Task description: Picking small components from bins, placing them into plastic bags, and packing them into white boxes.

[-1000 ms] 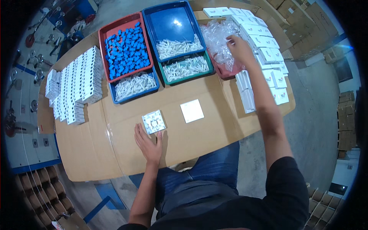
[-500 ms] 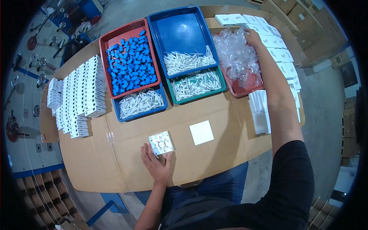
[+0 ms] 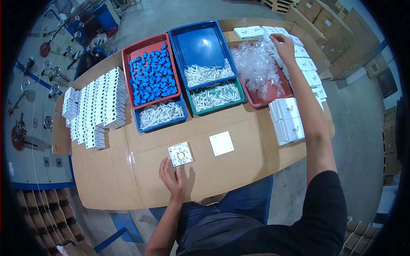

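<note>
A white square box with an open top and fittings inside (image 3: 180,154) lies on the cardboard-covered table in front of me. My left hand (image 3: 173,181) is open at its near edge, fingers spread, thumb and fingertips close to it. A flat white square plate (image 3: 221,143) lies a little to its right. At the far right, my right hand (image 3: 283,48) is raised with its fingers pinched together on a clear plastic bag (image 3: 276,57), which hangs beside the heap of crumpled clear bags (image 3: 255,64) in a red tray (image 3: 257,101).
Blue parts fill another red tray (image 3: 127,55). White stick-like pieces lie in the upper blue tray (image 3: 200,38), the green tray (image 3: 218,109) and the lower blue tray (image 3: 160,121). Stacked small white boxes (image 3: 98,102) stand left; white packages (image 3: 287,119) stand right.
My right hand has come up from the bag heap, pinching a clear bag. My left hand has slid slightly back from the square box. The whole view has shifted a little.
</note>
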`<state>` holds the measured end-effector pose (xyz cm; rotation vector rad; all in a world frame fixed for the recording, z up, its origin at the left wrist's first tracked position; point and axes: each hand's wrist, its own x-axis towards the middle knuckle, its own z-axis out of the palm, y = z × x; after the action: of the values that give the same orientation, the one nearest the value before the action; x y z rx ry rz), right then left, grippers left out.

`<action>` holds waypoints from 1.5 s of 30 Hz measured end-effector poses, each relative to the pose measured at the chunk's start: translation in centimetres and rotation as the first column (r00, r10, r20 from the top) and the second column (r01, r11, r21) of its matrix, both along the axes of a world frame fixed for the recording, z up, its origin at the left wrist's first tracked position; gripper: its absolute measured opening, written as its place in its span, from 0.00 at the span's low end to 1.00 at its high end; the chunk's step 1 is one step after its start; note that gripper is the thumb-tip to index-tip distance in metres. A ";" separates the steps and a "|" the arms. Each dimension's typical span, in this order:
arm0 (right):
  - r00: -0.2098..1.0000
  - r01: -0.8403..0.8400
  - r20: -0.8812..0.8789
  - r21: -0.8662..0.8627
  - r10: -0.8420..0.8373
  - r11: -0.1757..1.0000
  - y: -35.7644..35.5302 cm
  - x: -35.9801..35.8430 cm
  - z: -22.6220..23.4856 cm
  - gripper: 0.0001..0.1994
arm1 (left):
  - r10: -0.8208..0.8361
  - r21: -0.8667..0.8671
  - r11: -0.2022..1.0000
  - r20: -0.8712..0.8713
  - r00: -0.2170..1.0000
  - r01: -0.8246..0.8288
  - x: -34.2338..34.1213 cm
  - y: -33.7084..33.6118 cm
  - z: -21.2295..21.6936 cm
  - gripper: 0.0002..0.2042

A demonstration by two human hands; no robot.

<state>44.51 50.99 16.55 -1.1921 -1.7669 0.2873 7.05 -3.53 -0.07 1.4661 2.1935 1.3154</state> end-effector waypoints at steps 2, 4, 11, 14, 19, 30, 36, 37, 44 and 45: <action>0.988 -0.112 -0.112 -0.078 0.103 0.991 -6.2 -3.0 1.9 0.12 | -0.003 0.091 0.996 0.080 0.997 -0.004 0.5 -1.1 0.4 0.22; 0.922 -0.322 -0.291 -0.214 0.255 0.922 -14.2 -5.4 4.0 0.13 | -0.038 0.132 0.991 0.282 0.959 0.000 1.4 0.3 1.7 0.15; 0.696 -0.718 -0.535 -0.512 0.478 0.472 -36.0 -10.5 1.1 0.20 | -0.268 0.203 0.961 0.843 0.467 0.186 8.3 8.1 12.4 0.13; 0.677 -0.736 -0.557 -0.530 0.481 0.422 -40.3 -11.9 -0.9 0.23 | -0.246 0.174 0.968 0.786 0.567 0.178 9.3 7.2 10.9 0.10; 0.701 -0.663 -0.666 -0.478 0.255 0.576 -43.9 -12.9 -3.9 0.19 | -0.099 0.156 0.986 0.842 0.531 -0.062 8.8 3.4 9.8 0.10; 0.625 -0.705 -0.780 -0.554 0.019 0.443 -48.9 -16.7 -6.5 0.07 | -0.068 0.171 0.968 0.884 0.463 -0.184 8.4 1.0 9.7 0.10; 0.787 -0.554 -0.606 -0.616 0.112 0.561 -49.1 -16.9 -6.3 0.07 | 0.002 0.281 0.953 0.375 0.927 -0.115 6.8 -1.0 9.7 0.08; 0.797 -0.556 -0.578 -0.592 0.174 0.583 -49.2 -16.9 -6.4 0.07 | -0.098 0.241 0.970 0.360 0.928 0.009 6.7 -1.1 10.3 0.08; 0.755 -0.630 -0.618 -0.594 0.219 0.501 -49.4 -16.3 -6.4 0.08 | -0.245 0.138 0.969 0.560 0.791 0.203 6.0 -1.9 9.6 0.07; 0.757 -0.629 -0.616 -0.596 0.218 0.500 -49.3 -16.0 -6.4 0.08 | -0.244 0.137 0.970 0.562 0.790 0.203 5.9 -1.9 9.6 0.07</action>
<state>28.47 1.70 10.11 -1.0442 -1.4701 1.6921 12.93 -5.44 9.49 1.1004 1.5465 1.5108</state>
